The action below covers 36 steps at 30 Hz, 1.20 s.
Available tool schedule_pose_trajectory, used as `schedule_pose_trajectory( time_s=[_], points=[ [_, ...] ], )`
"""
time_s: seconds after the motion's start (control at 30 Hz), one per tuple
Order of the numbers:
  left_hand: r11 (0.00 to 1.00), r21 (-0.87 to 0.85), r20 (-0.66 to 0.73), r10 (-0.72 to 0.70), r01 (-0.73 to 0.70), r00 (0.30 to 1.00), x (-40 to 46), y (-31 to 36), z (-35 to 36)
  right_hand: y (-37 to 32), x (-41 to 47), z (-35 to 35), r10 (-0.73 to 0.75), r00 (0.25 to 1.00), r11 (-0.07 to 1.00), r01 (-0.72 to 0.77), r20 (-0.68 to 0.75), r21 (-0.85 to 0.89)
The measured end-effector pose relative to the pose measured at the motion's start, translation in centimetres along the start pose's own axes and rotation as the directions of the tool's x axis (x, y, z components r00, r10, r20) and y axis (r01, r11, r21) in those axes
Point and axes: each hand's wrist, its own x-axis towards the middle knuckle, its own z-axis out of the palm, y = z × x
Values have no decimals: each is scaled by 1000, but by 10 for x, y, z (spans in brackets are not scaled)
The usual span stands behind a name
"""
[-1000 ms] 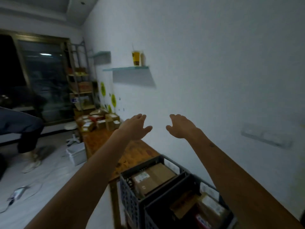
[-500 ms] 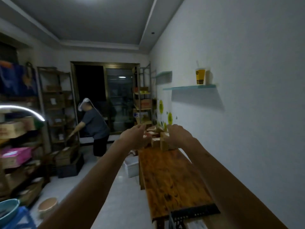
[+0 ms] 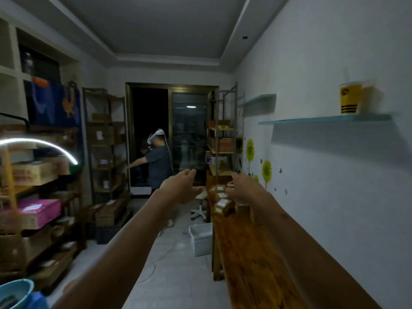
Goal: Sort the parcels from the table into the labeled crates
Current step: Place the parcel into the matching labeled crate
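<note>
Both my arms are stretched out ahead of me over a long wooden table [image 3: 249, 253] that runs along the right wall. Several small brown parcels [image 3: 223, 205] with white labels lie at the table's far end. My left hand [image 3: 181, 188] hangs in the air left of the parcels, fingers relaxed and empty. My right hand [image 3: 244, 189] hovers just right of and above the parcels, fingers loosely spread, holding nothing. No crates are in view.
A white bin [image 3: 200, 240] stands on the floor by the table's left side, a stool [image 3: 199, 210] behind it. Shelves with boxes [image 3: 33, 172] line the left wall. A person [image 3: 159, 161] stands at the far shelf. A yellow cup [image 3: 349, 98] sits on a wall shelf.
My view has swung up and left from the dark crates at the near table end towards the far end of the room. Both hands stay outstretched and empty, now close to the parcels.
</note>
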Motion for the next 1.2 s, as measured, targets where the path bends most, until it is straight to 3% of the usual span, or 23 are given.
schedule_pose_trajectory(
  time_s=[0.27, 0.47, 0.7, 0.97, 1.2],
  points=[
    [1000, -5, 5, -7, 7, 1000, 165, -136, 33, -58, 199, 53, -4, 999, 1000, 4, -32, 17],
    [1000, -23, 37, -7, 8, 999, 284, -211, 70, -76, 343, 101, -6, 1000, 1000, 6, 24, -13],
    [999, -19, 33, -50, 51, 998, 431, -273, 133, -48, 514, 169, -7, 1000, 999, 6, 19, 43],
    [995, -26, 26, -100, 101, 995, 608, -342, 155, -28, 711, 203, -52, 999, 997, 52, -10, 48],
    [999, -44, 50, -28, 30, 998, 752, -388, 217, 6, 856, 250, 42, 999, 999, -42, 15, 23]
  ],
)
